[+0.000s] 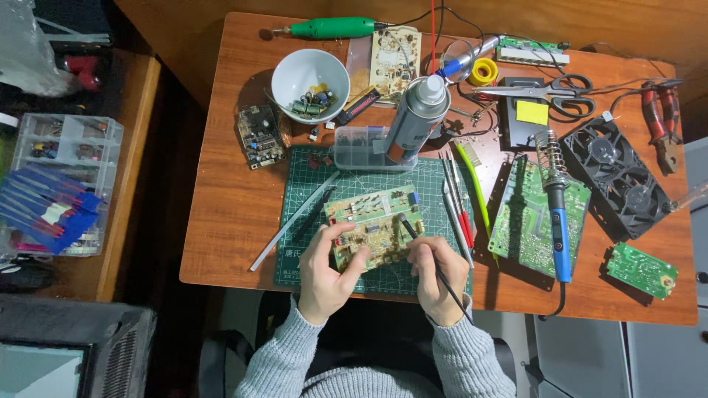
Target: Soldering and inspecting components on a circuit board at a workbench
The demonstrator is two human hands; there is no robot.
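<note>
Here left hand [327,274] grips the circuit board [374,225] on the green cutting mat [428,193]; right hand [435,274] clenched around a black probe [426,254], probably tweezers. Tip could slip, scratching components, if the board shifts.

White bowl [310,74], scissors [553,88], fans [616,177]

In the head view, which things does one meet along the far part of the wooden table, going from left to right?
Small dark circuit board → white bowl → spray can → scissors → black fan → red pliers.
</note>
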